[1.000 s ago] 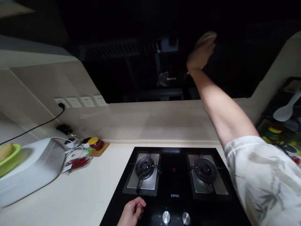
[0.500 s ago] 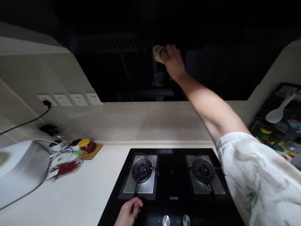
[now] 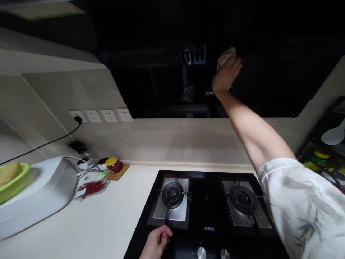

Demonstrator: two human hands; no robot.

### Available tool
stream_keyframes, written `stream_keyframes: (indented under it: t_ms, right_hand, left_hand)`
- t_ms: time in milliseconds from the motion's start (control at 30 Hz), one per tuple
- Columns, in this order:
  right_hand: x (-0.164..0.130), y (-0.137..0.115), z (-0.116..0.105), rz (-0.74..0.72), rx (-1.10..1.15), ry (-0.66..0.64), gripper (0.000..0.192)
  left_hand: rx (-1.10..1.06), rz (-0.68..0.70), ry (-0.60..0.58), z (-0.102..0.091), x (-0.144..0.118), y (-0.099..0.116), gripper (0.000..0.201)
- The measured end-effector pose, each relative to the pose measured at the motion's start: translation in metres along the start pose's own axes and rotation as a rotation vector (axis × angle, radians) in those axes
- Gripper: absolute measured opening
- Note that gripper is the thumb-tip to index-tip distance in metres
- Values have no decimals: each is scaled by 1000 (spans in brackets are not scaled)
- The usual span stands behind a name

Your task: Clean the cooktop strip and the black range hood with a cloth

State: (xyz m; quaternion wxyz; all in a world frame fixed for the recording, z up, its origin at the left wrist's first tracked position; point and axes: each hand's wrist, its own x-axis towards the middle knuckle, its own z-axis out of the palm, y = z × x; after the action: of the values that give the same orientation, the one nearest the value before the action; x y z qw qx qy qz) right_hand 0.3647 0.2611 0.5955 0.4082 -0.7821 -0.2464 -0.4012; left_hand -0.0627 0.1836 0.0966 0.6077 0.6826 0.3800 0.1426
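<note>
My right hand presses a pale, bunched cloth flat against the dark range hood, above the right burner of the gas stove. The cloth sits just beyond my fingertips, gripped under them. My left hand, loosely curled and holding nothing, rests on the stove's front edge. Left of the stove, a lidded jar holds something dark red.

Cloth: pale beige, bunched into a small wad, pressed flat against the glossy black front panel of the range hood, right of the panel's centre and above its white brand lettering. Only the wad's upper edge shows; the rest is covered.
</note>
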Motion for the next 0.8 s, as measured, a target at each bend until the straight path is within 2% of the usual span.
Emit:
stream_keyframes:
  t_ms: [100, 233, 367, 500, 567, 633, 733, 800]
  right_hand:
    - [-20, -50, 17, -88, 99, 10, 49]
    - [-48, -100, 32, -362, 152, -99, 50]
    - [-75, -130, 43, -587, 144, -144, 52]
    - [-97, -154, 55, -711, 231, -315, 57]
    - [-98, -168, 56, -755, 271, -386, 58]
    - [-92, -184, 53, -829, 284, -402, 56]
    - [-76, -204, 41, -948, 286, -323, 51]
    - [-68, -208, 36, -996, 263, -288, 49]
  left_hand:
    - [3, 6, 7, -3, -1, 4, 59]
    - [-12, 1, 5, -6, -4, 6, 56]
    - [-11, -19, 26, -11, -7, -4, 52]
    - [-25, -47, 60, -16, -11, -14, 52]
    - [-34, -52, 67, -20, -14, -16, 50]
    - [-42, -45, 78, -24, -17, -16, 48]
    - [-56, -40, 109, -31, -19, -17, 47]
    - [-59, -38, 130, -35, -18, -18, 47]
